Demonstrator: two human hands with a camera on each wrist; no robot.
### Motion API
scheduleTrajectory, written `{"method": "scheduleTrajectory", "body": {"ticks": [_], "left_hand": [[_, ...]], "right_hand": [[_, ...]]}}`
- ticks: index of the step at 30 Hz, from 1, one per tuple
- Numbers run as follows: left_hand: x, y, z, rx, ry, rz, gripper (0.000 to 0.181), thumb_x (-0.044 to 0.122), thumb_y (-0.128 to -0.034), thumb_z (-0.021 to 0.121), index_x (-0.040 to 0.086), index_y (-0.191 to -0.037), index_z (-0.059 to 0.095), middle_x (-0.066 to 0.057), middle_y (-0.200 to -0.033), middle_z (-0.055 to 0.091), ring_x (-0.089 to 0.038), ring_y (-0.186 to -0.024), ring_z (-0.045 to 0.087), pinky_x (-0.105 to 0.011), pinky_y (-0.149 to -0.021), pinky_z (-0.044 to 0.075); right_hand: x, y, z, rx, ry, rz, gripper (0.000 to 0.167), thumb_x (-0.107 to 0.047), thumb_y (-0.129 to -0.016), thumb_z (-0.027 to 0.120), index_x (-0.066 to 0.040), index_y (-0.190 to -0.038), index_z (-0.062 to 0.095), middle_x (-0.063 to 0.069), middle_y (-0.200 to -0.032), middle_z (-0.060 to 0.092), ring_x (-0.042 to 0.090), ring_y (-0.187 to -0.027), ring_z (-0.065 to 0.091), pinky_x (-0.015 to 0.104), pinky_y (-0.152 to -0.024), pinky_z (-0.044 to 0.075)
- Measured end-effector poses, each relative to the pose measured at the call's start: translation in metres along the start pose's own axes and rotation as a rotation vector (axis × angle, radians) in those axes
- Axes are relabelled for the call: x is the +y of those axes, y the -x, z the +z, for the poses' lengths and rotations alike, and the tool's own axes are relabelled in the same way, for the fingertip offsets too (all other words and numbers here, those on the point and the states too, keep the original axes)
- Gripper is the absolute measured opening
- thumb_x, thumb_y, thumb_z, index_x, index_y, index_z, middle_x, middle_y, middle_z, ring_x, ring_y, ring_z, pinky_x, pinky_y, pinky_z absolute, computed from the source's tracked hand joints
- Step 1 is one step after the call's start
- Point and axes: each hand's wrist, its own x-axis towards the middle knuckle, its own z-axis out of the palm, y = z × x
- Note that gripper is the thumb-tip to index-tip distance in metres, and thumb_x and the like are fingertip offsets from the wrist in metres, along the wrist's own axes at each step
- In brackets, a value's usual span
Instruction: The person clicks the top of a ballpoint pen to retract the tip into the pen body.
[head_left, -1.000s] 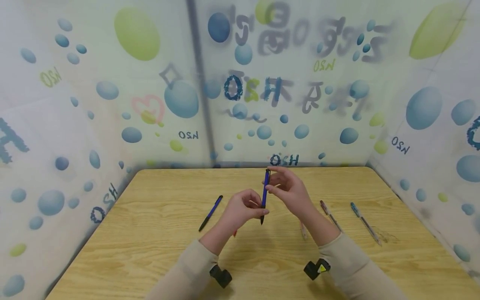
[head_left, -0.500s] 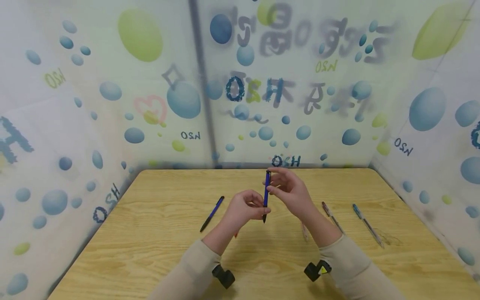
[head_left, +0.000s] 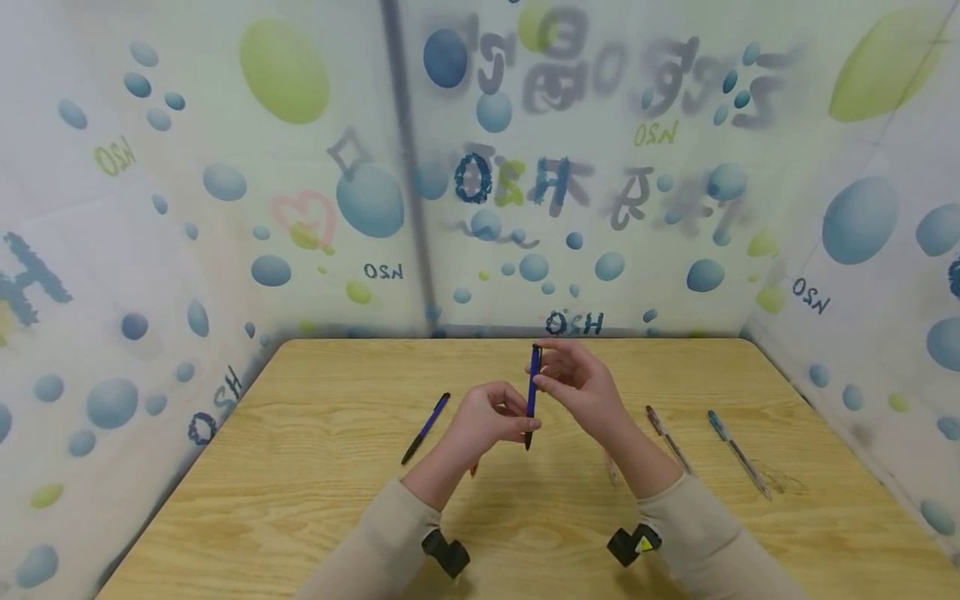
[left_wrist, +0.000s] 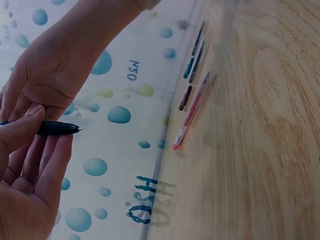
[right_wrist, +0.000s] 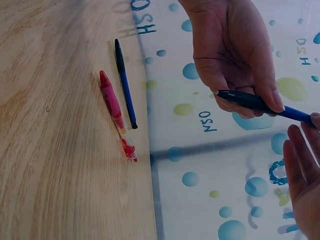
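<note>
A blue ballpoint pen point(head_left: 533, 387) with a black grip section is held nearly upright above the table, point down. Low on its barrel, my left hand point(head_left: 483, 421) pinches it between thumb and fingers. My right hand point(head_left: 581, 383) holds the upper part, with the index finger on the top end and the thumb against the barrel. The left wrist view shows the metal point protruding from the black grip section point(left_wrist: 52, 128). In the right wrist view, the left thumb lies across the pen point(right_wrist: 245, 100).
On the wooden table point(head_left: 315, 517) lie another blue pen point(head_left: 425, 429) at left, a dark-red-capped pen point(head_left: 670, 442) and a teal-capped pen point(head_left: 738, 454) at right. A pink pen point(left_wrist: 192, 112) and a red-and-pink pen point(right_wrist: 112, 100) lie partly behind my arms. A printed sheet point(head_left: 480, 275) hangs behind.
The head view has shifted slightly, so the background sits a little further right. Both hands keep the same hold on the pen, which looks slightly more upright than a second ago.
</note>
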Motion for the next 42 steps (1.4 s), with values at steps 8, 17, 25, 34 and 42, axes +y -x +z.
{"method": "scheduleTrajectory", "body": {"ticks": [8,17,25,34,42], "left_hand": [[0.000,0.000,0.001,0.025,-0.034,0.006,0.017,0.002,-0.0791,0.080,0.001,-0.089,0.067,-0.008,-0.082,0.066,-0.021,-0.074,0.068,-0.038,-0.067,0.059],[0.004,0.000,0.000,0.028,-0.043,0.009,0.016,0.002,-0.0791,0.080,0.001,-0.087,0.067,-0.008,-0.080,0.067,-0.020,-0.071,0.066,-0.038,-0.068,0.059],[0.006,0.002,-0.001,0.034,-0.048,0.014,0.016,0.001,-0.0789,0.080,0.001,-0.087,0.067,-0.008,-0.080,0.067,-0.019,-0.072,0.067,-0.037,-0.067,0.059],[0.011,0.007,-0.002,0.010,-0.064,0.009,0.017,0.002,-0.0800,0.080,0.000,-0.090,0.065,-0.009,-0.082,0.067,-0.020,-0.073,0.067,-0.037,-0.068,0.059],[0.012,0.009,-0.005,0.000,-0.084,0.016,0.017,0.002,-0.0809,0.079,0.000,-0.090,0.065,-0.009,-0.082,0.067,-0.019,-0.074,0.066,-0.036,-0.068,0.059]], "right_hand": [[0.003,0.000,0.000,0.007,-0.001,-0.008,0.040,0.000,-0.092,0.066,-0.003,-0.130,0.056,0.020,-0.105,0.067,0.019,-0.088,0.067,0.029,-0.080,0.054],[0.004,-0.002,0.003,0.011,0.005,-0.035,0.040,0.002,-0.091,0.065,-0.002,-0.130,0.055,0.022,-0.103,0.066,0.017,-0.084,0.067,0.028,-0.076,0.053],[0.005,-0.002,0.005,0.017,0.003,-0.046,0.040,0.003,-0.090,0.066,-0.001,-0.129,0.055,0.016,-0.100,0.068,0.017,-0.084,0.067,0.028,-0.075,0.054],[0.002,-0.002,0.005,0.021,0.012,-0.030,0.041,0.002,-0.091,0.066,-0.001,-0.131,0.054,0.020,-0.100,0.067,0.017,-0.085,0.065,0.029,-0.074,0.053],[0.001,-0.005,0.003,0.008,0.029,-0.014,0.046,0.001,-0.091,0.067,-0.005,-0.134,0.051,0.018,-0.097,0.067,0.020,-0.084,0.064,0.030,-0.075,0.053]]}}
